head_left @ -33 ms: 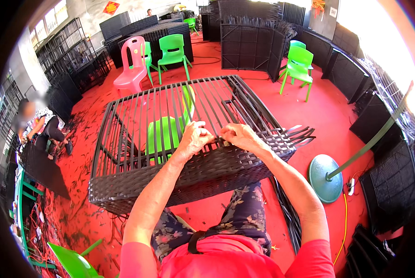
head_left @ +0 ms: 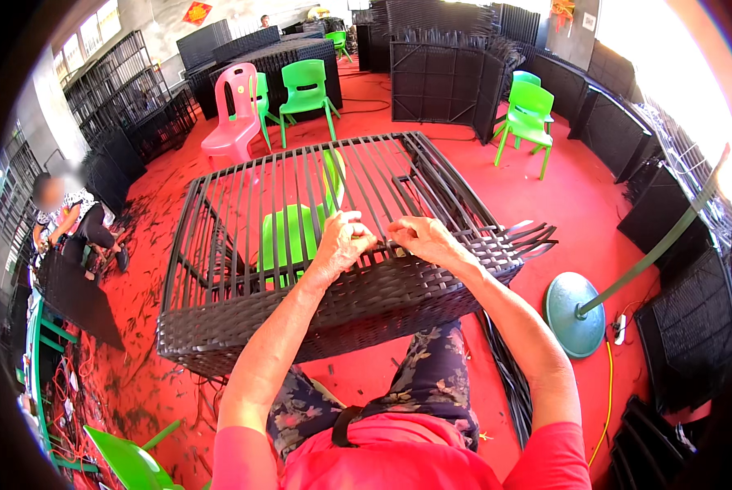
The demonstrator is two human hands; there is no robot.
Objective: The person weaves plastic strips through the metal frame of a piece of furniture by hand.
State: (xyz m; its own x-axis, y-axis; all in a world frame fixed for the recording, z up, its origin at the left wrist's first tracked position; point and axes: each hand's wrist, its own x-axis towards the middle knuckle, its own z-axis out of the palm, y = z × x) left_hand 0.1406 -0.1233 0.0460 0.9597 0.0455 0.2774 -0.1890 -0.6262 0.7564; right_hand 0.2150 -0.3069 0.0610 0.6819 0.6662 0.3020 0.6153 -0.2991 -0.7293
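Observation:
A black wicker frame (head_left: 333, 314) lies before me, its near side tightly woven and its top strung with bare black strips (head_left: 243, 204) running away from me. My left hand (head_left: 345, 245) is over the woven edge, thumb and fingers pinched together. Close on its right, my right hand (head_left: 426, 241) is pinched too, at the same edge. Whatever lies between the fingertips is too small and hidden to name. Loose strip ends (head_left: 533, 237) stick out at the frame's right corner. Through the strips shows a green chair (head_left: 288, 237).
Beyond the frame stand a pink chair (head_left: 237, 122) and green chairs (head_left: 305, 88). At right is a round teal base (head_left: 574, 314) with a slanting pole. Black woven panels (head_left: 435, 86) line the room. A seated person (head_left: 76, 216) is at left. Strip scraps litter the red floor (head_left: 158, 367).

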